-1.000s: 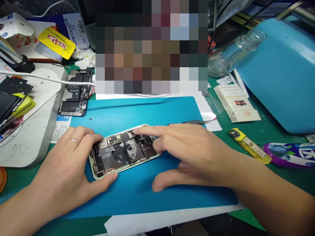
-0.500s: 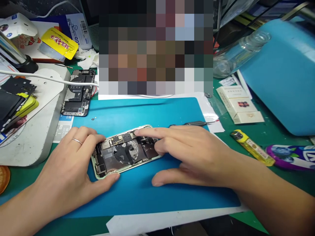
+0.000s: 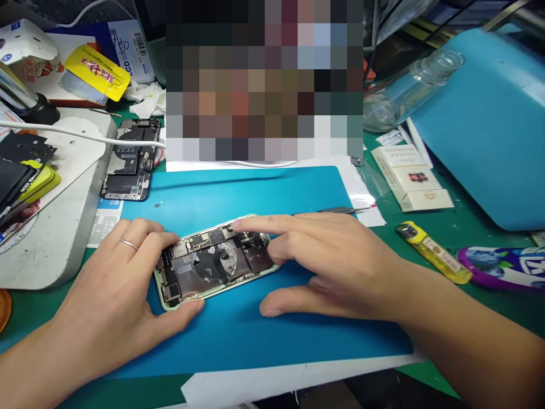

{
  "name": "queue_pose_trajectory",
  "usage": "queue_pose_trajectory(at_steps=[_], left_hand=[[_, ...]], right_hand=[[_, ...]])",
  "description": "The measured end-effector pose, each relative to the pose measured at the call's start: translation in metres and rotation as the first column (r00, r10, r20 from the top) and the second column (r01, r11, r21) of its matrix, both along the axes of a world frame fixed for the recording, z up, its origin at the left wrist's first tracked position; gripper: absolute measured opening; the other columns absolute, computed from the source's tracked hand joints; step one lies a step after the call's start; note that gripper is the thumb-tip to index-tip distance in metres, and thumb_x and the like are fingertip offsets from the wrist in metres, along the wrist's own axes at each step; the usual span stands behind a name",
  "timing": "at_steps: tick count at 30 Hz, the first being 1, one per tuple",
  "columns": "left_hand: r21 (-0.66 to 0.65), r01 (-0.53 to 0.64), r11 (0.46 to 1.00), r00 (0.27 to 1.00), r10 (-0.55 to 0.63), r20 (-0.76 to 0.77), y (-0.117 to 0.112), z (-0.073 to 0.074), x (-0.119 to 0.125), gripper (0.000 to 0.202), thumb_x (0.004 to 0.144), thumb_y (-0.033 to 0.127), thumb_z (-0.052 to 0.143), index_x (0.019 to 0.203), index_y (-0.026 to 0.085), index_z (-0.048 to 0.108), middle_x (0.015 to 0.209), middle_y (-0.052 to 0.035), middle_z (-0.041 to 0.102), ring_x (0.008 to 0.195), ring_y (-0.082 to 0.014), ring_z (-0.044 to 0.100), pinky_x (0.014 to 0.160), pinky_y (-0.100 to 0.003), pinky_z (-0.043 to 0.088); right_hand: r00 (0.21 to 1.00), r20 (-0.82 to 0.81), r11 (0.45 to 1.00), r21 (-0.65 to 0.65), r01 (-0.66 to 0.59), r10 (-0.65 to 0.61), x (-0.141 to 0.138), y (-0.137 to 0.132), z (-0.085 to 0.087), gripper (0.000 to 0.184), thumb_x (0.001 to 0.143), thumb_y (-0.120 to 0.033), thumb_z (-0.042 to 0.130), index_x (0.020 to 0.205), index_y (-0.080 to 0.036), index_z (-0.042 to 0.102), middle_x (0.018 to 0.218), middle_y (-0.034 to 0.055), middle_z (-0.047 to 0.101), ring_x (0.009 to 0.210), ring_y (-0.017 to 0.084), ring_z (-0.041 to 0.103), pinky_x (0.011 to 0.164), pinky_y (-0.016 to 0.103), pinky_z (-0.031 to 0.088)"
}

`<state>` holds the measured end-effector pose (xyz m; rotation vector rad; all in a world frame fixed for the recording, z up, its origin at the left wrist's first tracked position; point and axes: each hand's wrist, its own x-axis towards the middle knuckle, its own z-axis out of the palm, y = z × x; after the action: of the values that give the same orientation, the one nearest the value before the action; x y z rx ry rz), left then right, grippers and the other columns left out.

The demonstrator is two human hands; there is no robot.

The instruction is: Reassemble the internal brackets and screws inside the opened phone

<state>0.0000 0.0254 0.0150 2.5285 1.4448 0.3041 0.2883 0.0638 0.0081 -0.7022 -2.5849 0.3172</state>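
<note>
An opened phone (image 3: 213, 262) with its boards and coil bare lies slantwise on a blue work mat (image 3: 255, 329). My left hand (image 3: 114, 284), with a ring on one finger, clasps the phone's left end, thumb against the near edge and fingers over the far edge. My right hand (image 3: 323, 255) rests on the right end. Its forefinger is stretched out and presses on a part near the phone's far edge. The thumb lies flat on the mat, and the other fingers are curled over the phone's right end.
A second opened phone (image 3: 130, 162) lies behind the mat on the left, under a white cable (image 3: 76, 134). Black tweezers (image 3: 336, 210), a white carton (image 3: 409, 177), a yellow lighter (image 3: 432, 253) and a glass bottle (image 3: 404, 94) are on the right. A grey stand (image 3: 55, 227) sits at left.
Both hands stay on the phone in the same hold. Only the view shifts slightly.
</note>
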Motion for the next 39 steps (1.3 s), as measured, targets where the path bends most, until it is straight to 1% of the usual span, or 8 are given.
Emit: queue_pose_trajectory(at_steps=[2, 10, 13, 17, 23, 27, 31, 39], left_hand=[[-0.004, -0.008, 1.0, 1.0, 0.008, -0.004, -0.0002, -0.0001, 0.0003, 0.045, 0.089, 0.054, 0.061, 0.121, 0.024, 0.052, 0.116, -0.0095, 0.059, 0.106, -0.0348, 0.06, 0.084, -0.052, 0.054], [0.022, -0.004, 1.0, 1.0, 0.004, 0.001, 0.0009, 0.0006, -0.0005, 0.045, 0.087, 0.055, 0.064, 0.119, 0.026, 0.054, 0.114, -0.0097, 0.061, 0.104, -0.0346, 0.061, 0.082, -0.049, 0.054], [0.024, 0.009, 1.0, 1.0, -0.009, 0.004, 0.0017, 0.0013, -0.0014, 0.046, 0.086, 0.056, 0.067, 0.118, 0.024, 0.056, 0.114, -0.0096, 0.062, 0.103, -0.0333, 0.062, 0.083, -0.047, 0.054], [0.013, 0.012, 1.0, 1.0, -0.012, -0.007, 0.0022, 0.0016, -0.0011, 0.044, 0.088, 0.054, 0.065, 0.119, 0.024, 0.055, 0.115, -0.0092, 0.061, 0.104, -0.0329, 0.061, 0.085, -0.047, 0.053], [0.026, 0.021, 0.999, 1.0, -0.02, -0.018, 0.0021, 0.0008, -0.0009, 0.047, 0.088, 0.058, 0.062, 0.12, 0.026, 0.051, 0.114, -0.0098, 0.058, 0.104, -0.0341, 0.059, 0.084, -0.05, 0.051], [0.033, 0.03, 0.999, 0.999, -0.029, -0.045, 0.0017, 0.001, -0.0014, 0.048, 0.089, 0.055, 0.064, 0.121, 0.023, 0.05, 0.115, -0.0101, 0.057, 0.105, -0.0336, 0.058, 0.085, -0.049, 0.051], [0.043, 0.034, 0.998, 0.998, -0.032, -0.048, 0.0019, 0.0006, -0.0008, 0.048, 0.088, 0.053, 0.065, 0.119, 0.02, 0.052, 0.114, -0.0106, 0.057, 0.106, -0.0334, 0.056, 0.085, -0.048, 0.05], [0.004, -0.009, 1.0, 1.0, 0.009, 0.001, 0.0, 0.0011, 0.0018, 0.046, 0.085, 0.048, 0.068, 0.12, 0.022, 0.056, 0.115, -0.0083, 0.058, 0.107, -0.0327, 0.057, 0.089, -0.046, 0.049]], right_hand=[[1.0, -0.02, 1.0, -0.004, 0.007, -0.007, 0.0007, 0.0005, 0.0005, 0.049, 0.1, -0.063, 0.051, 0.084, -0.018, 0.058, 0.125, 0.0154, 0.074, 0.091, 0.021, 0.076, 0.067, 0.031, 0.053], [0.994, 0.109, 0.999, 0.025, -0.034, 0.031, -0.0022, -0.0034, -0.0004, 0.047, 0.107, -0.053, 0.044, 0.081, -0.018, 0.061, 0.131, 0.0102, 0.072, 0.096, 0.021, 0.077, 0.062, 0.033, 0.051], [0.996, 0.091, 0.999, 0.045, -0.015, 0.01, -0.0009, -0.0037, 0.0011, 0.048, 0.106, -0.054, 0.045, 0.078, -0.019, 0.06, 0.131, 0.0096, 0.072, 0.092, 0.019, 0.076, 0.063, 0.033, 0.051], [0.997, 0.069, 0.999, 0.044, 0.014, -0.017, 0.0004, -0.0038, 0.0025, 0.048, 0.106, -0.056, 0.045, 0.079, -0.018, 0.061, 0.132, 0.0109, 0.072, 0.097, 0.019, 0.075, 0.065, 0.032, 0.051], [0.99, 0.139, 0.999, 0.037, -0.021, 0.016, -0.0026, -0.0045, -0.0018, 0.048, 0.107, -0.055, 0.042, 0.083, -0.018, 0.06, 0.133, 0.0087, 0.071, 0.094, 0.023, 0.077, 0.063, 0.036, 0.054], [0.996, 0.092, 0.999, 0.048, -0.014, 0.009, -0.0022, -0.0041, -0.0027, 0.044, 0.106, -0.054, 0.046, 0.085, -0.018, 0.059, 0.132, 0.0101, 0.072, 0.095, 0.022, 0.077, 0.061, 0.035, 0.052], [1.0, 0.014, 0.998, 0.056, 0.021, -0.022, -0.0018, -0.0031, -0.0013, 0.042, 0.105, -0.054, 0.05, 0.085, -0.018, 0.057, 0.13, 0.0119, 0.073, 0.09, 0.019, 0.076, 0.066, 0.032, 0.051], [0.999, 0.048, 0.999, 0.042, -0.015, 0.013, -0.0033, -0.0017, -0.0046, 0.039, 0.107, -0.051, 0.047, 0.087, -0.018, 0.056, 0.128, 0.0088, 0.074, 0.095, 0.019, 0.076, 0.065, 0.033, 0.05]])
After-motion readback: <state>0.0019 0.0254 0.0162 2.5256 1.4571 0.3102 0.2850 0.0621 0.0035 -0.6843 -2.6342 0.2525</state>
